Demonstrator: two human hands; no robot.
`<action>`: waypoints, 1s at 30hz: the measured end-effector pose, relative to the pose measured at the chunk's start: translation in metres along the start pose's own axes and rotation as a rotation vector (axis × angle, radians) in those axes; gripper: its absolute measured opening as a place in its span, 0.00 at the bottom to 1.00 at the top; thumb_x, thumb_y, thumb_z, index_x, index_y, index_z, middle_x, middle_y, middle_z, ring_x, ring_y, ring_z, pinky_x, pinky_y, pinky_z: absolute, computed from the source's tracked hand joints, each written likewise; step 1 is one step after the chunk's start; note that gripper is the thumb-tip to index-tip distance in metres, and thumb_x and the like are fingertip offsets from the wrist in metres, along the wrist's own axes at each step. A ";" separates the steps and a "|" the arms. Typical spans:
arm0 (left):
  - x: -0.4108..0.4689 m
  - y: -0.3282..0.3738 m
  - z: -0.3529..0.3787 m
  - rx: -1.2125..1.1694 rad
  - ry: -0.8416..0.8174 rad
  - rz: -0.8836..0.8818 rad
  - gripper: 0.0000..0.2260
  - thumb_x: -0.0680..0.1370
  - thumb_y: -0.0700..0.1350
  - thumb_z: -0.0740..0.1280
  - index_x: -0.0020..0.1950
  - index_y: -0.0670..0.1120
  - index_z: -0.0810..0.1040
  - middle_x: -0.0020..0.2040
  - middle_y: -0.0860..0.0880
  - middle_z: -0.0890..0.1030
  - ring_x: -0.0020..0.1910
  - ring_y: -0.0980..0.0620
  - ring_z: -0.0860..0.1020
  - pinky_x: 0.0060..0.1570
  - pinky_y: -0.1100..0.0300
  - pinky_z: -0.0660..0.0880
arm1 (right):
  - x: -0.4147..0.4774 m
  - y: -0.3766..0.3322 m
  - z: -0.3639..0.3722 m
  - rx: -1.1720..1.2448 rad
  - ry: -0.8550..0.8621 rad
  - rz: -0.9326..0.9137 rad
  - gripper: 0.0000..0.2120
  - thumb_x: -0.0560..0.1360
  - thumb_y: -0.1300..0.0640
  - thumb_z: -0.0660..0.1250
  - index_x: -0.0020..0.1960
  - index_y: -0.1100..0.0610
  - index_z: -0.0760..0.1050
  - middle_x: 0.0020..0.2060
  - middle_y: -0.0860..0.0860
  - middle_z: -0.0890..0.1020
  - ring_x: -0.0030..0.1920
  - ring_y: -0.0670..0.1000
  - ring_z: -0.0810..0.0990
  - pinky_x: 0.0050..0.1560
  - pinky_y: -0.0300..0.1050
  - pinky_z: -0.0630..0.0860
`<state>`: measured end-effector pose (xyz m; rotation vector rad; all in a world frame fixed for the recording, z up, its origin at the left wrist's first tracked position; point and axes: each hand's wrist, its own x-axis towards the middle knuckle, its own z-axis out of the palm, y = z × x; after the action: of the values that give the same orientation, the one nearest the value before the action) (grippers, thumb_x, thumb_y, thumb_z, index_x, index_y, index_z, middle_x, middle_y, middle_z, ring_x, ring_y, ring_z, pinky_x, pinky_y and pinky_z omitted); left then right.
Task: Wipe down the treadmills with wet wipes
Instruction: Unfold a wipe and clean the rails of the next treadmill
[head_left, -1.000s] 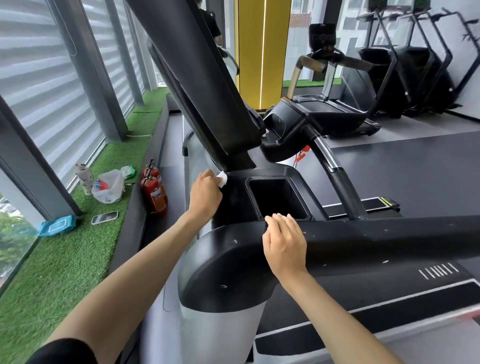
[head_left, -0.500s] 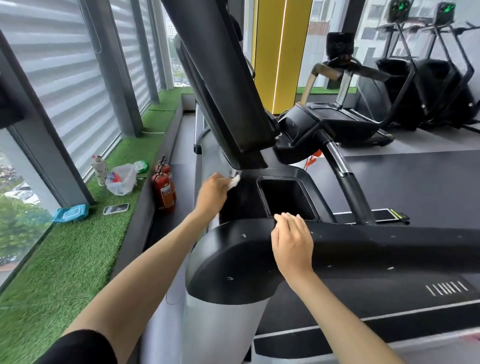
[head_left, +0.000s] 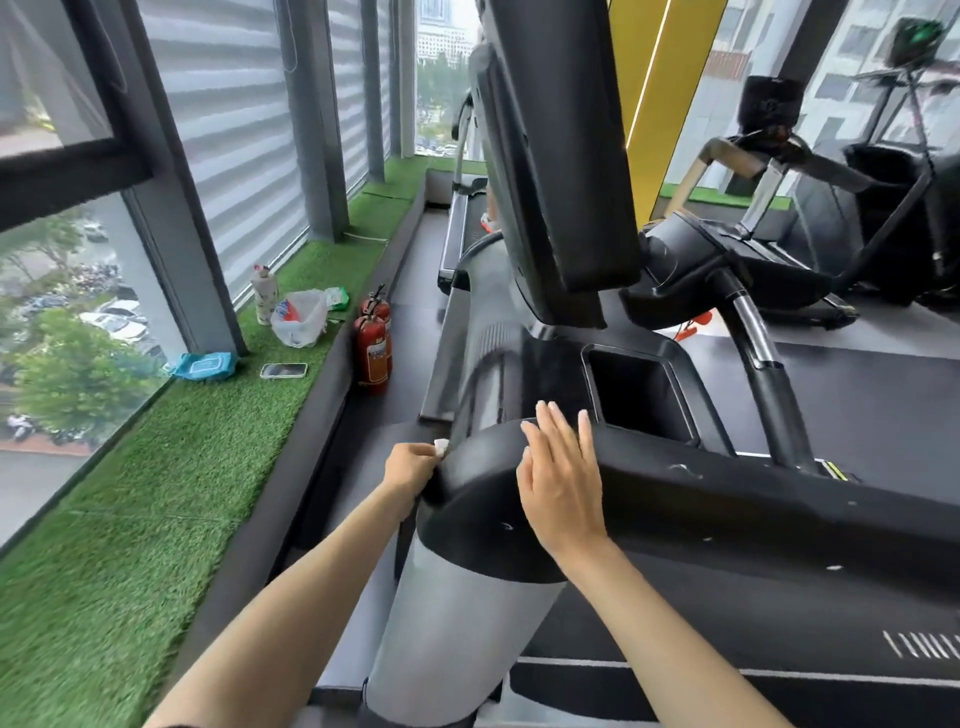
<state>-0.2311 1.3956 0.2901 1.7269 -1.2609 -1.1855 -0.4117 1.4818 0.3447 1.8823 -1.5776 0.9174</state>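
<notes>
Front and centre, the treadmill (head_left: 727, 499) fills the view: a broad black crossbar comes in from the right and rounds off on top of a grey post (head_left: 457, 623), with the deck showing below it. Off to the left runs a long ledge (head_left: 156, 519) of green artificial grass under the windows. Rising behind the crossbar, the dark screen (head_left: 561, 156) leans toward the camera, and just below it a deep square pocket (head_left: 634, 395) is sunk into the console. Further right, a second treadmill (head_left: 727, 270) stands well apart.

Down on the floor between ledge and treadmill, two red extinguishers (head_left: 371, 348) stand upright side by side. On the grass there's a white plastic bag (head_left: 301, 317) with a bottle (head_left: 264, 293) just beside it, then a blue wipes pack (head_left: 205, 365) lying flat and a phone (head_left: 283, 370) near it.

Now the hands. Look at the right hand (head_left: 561, 483): it lies flat on the rounded end of the crossbar, fingers straight, grip open, holding nothing. Over at the crossbar's left edge, the left hand (head_left: 410, 467) has its fingers curled, grip closed on the wipe (head_left: 441, 448). And that wipe is a small white wad, peeking out past the fingertips, right up against the black edge of the treadmill.
</notes>
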 end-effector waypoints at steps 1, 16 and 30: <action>0.000 0.004 -0.007 0.008 0.032 -0.003 0.16 0.76 0.41 0.67 0.28 0.43 0.75 0.21 0.54 0.67 0.28 0.50 0.63 0.28 0.62 0.62 | 0.001 -0.003 0.000 -0.010 -0.010 -0.033 0.14 0.77 0.64 0.56 0.58 0.65 0.78 0.61 0.63 0.78 0.66 0.59 0.74 0.74 0.58 0.58; -0.016 0.173 0.076 0.681 0.091 1.056 0.14 0.76 0.31 0.61 0.55 0.43 0.81 0.48 0.45 0.73 0.51 0.45 0.72 0.35 0.53 0.70 | 0.009 0.016 -0.014 -0.076 -0.053 0.162 0.19 0.79 0.58 0.53 0.55 0.64 0.81 0.51 0.58 0.84 0.57 0.55 0.82 0.67 0.56 0.71; 0.037 0.143 0.055 0.341 0.277 0.725 0.18 0.77 0.31 0.59 0.61 0.45 0.80 0.48 0.43 0.75 0.51 0.43 0.73 0.42 0.58 0.65 | 0.009 0.010 -0.004 -0.113 0.052 0.211 0.16 0.76 0.61 0.56 0.50 0.66 0.81 0.50 0.62 0.83 0.56 0.60 0.82 0.62 0.56 0.76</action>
<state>-0.3263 1.3173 0.3887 1.3805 -1.7614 -0.3141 -0.4210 1.4776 0.3539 1.6254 -1.7824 0.9352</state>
